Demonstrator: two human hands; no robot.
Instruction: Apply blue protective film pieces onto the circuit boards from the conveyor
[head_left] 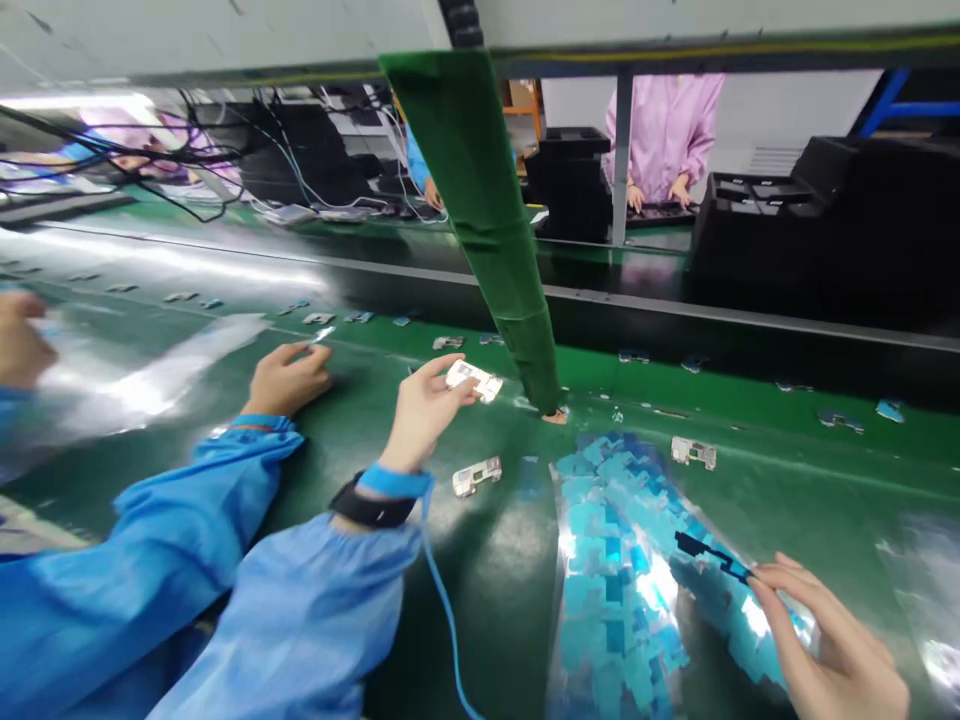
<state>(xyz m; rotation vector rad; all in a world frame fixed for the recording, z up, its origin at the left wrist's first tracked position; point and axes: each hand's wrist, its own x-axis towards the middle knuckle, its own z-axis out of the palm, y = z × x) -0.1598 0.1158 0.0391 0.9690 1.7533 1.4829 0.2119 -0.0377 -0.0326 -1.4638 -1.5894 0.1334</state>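
the left hand (289, 378) rests on the green belt (450, 560), fingers curled, pinching a small shiny sliver (321, 335) between its fingertips. the right hand (424, 410) is raised just above the belt and grips a small pale metal part (474, 380) between thumb and fingers, near the foot of a green post (487, 230). a dark wrist strap (371, 508) with a blue cord (442, 600) sits on that wrist. another part (477, 475) lies on the belt just beside it, and a third (693, 452) farther right. at lower right, another person's hand (825, 650) touches a shiny sheet of blue stickers (615, 580), fingertips on a dark strip (712, 555). a person in pink (667, 125) stands across the line.
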